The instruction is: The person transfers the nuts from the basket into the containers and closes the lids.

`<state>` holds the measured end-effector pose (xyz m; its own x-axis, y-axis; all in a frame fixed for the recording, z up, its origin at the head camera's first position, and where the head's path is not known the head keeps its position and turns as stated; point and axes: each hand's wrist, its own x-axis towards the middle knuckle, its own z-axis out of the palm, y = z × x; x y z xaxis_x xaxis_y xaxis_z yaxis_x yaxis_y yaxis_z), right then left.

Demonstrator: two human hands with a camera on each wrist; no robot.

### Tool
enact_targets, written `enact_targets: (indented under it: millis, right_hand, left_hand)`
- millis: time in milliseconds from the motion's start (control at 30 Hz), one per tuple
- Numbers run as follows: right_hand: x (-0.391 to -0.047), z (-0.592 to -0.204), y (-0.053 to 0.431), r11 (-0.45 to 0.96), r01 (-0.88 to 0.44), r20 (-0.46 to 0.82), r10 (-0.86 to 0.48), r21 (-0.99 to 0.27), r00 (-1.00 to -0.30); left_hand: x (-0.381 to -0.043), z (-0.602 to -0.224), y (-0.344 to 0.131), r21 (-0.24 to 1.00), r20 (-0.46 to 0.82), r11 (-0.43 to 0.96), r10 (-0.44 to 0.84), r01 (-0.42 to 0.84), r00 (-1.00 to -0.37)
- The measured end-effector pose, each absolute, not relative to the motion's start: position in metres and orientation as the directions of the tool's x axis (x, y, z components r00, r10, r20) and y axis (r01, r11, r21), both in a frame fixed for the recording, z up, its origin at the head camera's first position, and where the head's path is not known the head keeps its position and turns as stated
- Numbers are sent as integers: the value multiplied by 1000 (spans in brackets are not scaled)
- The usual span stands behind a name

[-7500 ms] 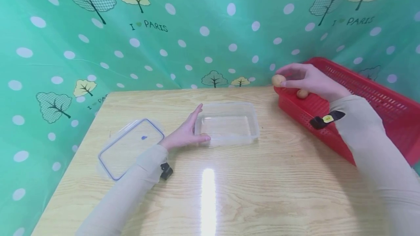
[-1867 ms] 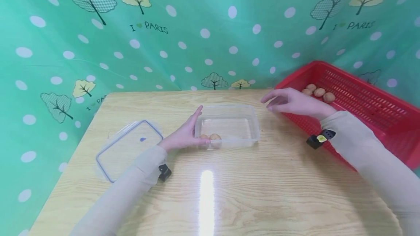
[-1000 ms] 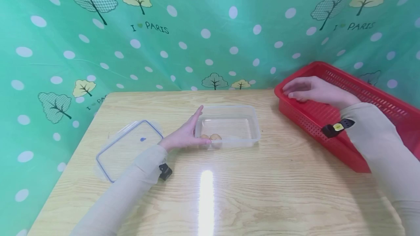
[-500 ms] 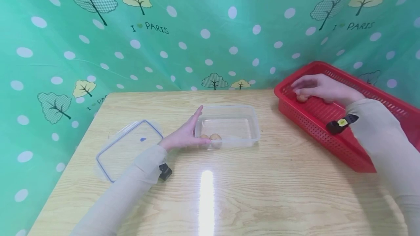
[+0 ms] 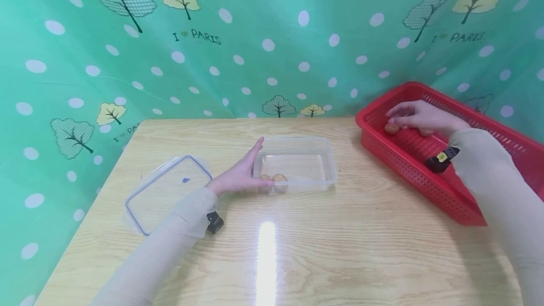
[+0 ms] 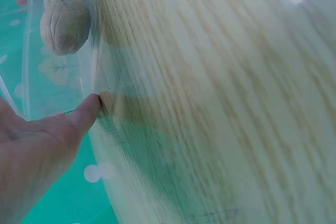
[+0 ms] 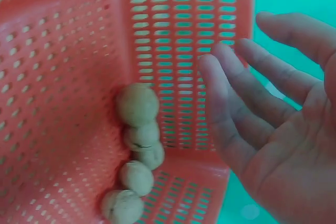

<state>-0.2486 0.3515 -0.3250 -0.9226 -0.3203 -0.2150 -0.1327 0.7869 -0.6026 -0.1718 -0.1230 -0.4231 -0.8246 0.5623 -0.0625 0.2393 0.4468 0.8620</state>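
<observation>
My left hand [image 5: 239, 174] holds the left end of a clear plastic container [image 5: 303, 186], its thumb along the near wall and its fingers toward the far corner. Two walnuts [image 6: 65, 24] lie inside, close to that thumb. Over at the right, my right hand [image 5: 427, 117] reaches into a red basket [image 5: 393, 164], its fingers loosely bent with nothing between them. Several walnuts [image 7: 136, 178] sit in a row along the basket's inner corner, beside the fingertips in the right wrist view. The hand partly hides them in the head view.
A clear lid [image 5: 167, 197] with a blue seal lies on the wooden table [image 5: 340, 254], left of the container and partly under the left forearm. A green curtain [image 5: 238, 13] with white dots hangs behind the table.
Earlier the right hand held a walnut at the basket's edge, above an empty container. Two walnuts now lie there. The right hand has since moved back into the basket; the left stayed put.
</observation>
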Motion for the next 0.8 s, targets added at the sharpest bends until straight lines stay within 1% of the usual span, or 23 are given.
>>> enact_targets:
  millis: [167,300,700,800]
  right_hand:
    - [-250,-341,358,812,-154,-217,-325,-563,-921]
    - [-252,-352,362,804,-180,-196,-344,-566,-918]
    - [-263,-370,370,821,-143,-179,-284,-552,-942]
    - [-265,-372,372,830,-117,-196,-262,-545,-945]
  left_hand:
    - [-173,-426,-121,863,-70,445,571,237,-818]
    - [-175,-428,-120,863,-75,447,571,233,-817]
    - [-173,-426,-122,864,-73,447,566,231,-821]
    - [-173,-424,-123,860,-71,453,559,233,-826]
